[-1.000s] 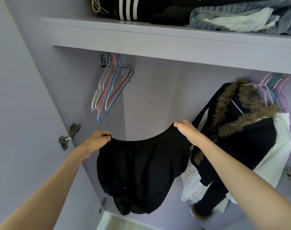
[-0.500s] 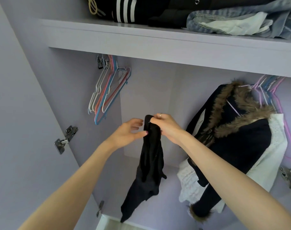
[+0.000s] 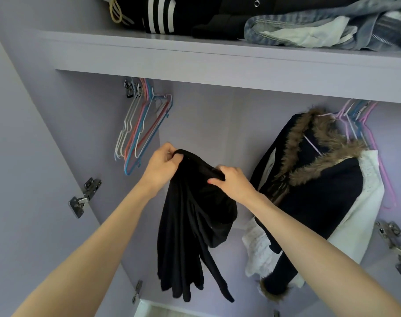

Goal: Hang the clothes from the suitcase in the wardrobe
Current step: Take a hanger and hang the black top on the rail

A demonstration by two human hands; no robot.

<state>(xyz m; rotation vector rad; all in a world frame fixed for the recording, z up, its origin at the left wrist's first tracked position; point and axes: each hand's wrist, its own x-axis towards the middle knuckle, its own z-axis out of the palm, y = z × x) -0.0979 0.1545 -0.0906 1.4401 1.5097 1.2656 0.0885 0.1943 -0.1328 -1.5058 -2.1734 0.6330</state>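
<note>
Inside the lilac wardrobe (image 3: pixel 217 124), seen from the head camera, both hands are raised at the centre of the view and closed on one black garment (image 3: pixel 190 220). The left hand (image 3: pixel 160 165) pinches the garment's top edge at about 10 o'clock from the bundle, fingers curled tight over the fabric. The right hand (image 3: pixel 231 181) grips the same edge at about 2 o'clock, thumb and fingers clamped on the cloth, with a ring on one finger. Between the two hands the fabric is gathered into a short bridge; below them it hangs in long loose folds towards 6 o'clock, clear of the wardrobe floor.

At 10 o'clock from the hands, a bunch of empty hangers (image 3: pixel 140 131) in white, pink and blue hangs from the rail. At 3 o'clock, a dark fur-trimmed coat (image 3: pixel 320 191) hangs over a white garment (image 3: pixel 359 225), with pink hangers (image 3: pixel 364 124) above it. At 12 o'clock, the shelf (image 3: pixel 217 58) carries folded clothes, among them denim (image 3: pixel 309 30) and a black striped piece (image 3: pixel 160 14). Metal door hinges (image 3: pixel 83 197) show at 9 o'clock.
</note>
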